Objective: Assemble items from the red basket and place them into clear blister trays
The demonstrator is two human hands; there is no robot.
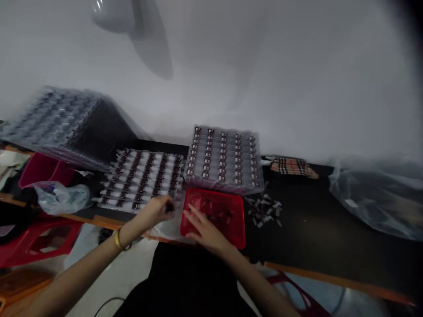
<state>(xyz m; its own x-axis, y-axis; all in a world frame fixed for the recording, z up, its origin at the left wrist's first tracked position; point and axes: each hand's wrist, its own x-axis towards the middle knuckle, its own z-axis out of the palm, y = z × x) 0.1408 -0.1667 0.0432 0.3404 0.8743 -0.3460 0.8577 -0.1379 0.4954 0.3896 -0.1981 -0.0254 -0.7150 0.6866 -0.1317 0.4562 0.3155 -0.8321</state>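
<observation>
My left hand [155, 213], with a gold bangle at the wrist, is closed on a small dark piece [169, 206]; its exact kind is too blurred to make out. Beside that hand, on its left, lies a tray of white and dark brown parts [145, 169] set in rows. My right hand [208, 232] reaches over the near left part of a red plastic basket [243, 220], fingers stretched and apart. Several dark small parts [221, 215] lie in the basket. Whether the right fingertips touch the basket's inside, I cannot tell.
Behind the basket stands a stack of clear trays [228, 154] with small dark-and-silver parts. A taller tray stack [66, 119] is at left, near a pink bin [46, 171] and plastic bag [62, 198]. Rightward lie loose strips [264, 209], a plaid pouch [292, 167] and clear plastic sheeting [380, 198].
</observation>
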